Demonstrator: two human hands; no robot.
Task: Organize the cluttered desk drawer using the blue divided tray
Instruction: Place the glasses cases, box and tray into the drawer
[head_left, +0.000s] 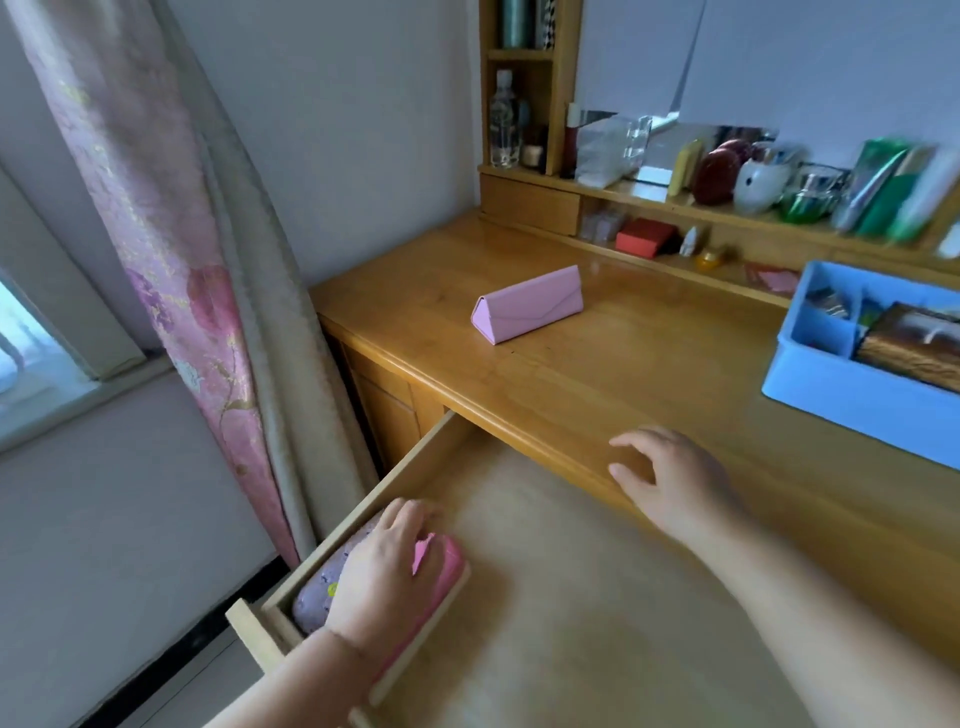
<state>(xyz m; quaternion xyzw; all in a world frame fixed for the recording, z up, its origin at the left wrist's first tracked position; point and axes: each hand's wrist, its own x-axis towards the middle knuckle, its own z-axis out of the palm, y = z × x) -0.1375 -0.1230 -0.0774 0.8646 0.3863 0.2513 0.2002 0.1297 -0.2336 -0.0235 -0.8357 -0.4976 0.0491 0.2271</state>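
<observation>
The wooden drawer (545, 597) stands pulled out below the desk edge, its floor mostly bare. At its left end lie a purple pouch (317, 592) and a pink flat case (441, 571). My left hand (384, 566) rests on top of these two, fingers spread over them. My right hand (670, 478) hovers with relaxed fingers over the desk's front edge, holding nothing. The blue divided tray (810, 395) sits on the desktop at the far right, with small items and a brown patterned box in its compartments.
A pink triangular glasses case (527, 310) lies on the desktop (649, 364). Shelves behind hold bottles, tubes, a red box (644, 236) and a white cup (761, 182). A floral curtain (208, 291) and a wall bound the drawer's left side.
</observation>
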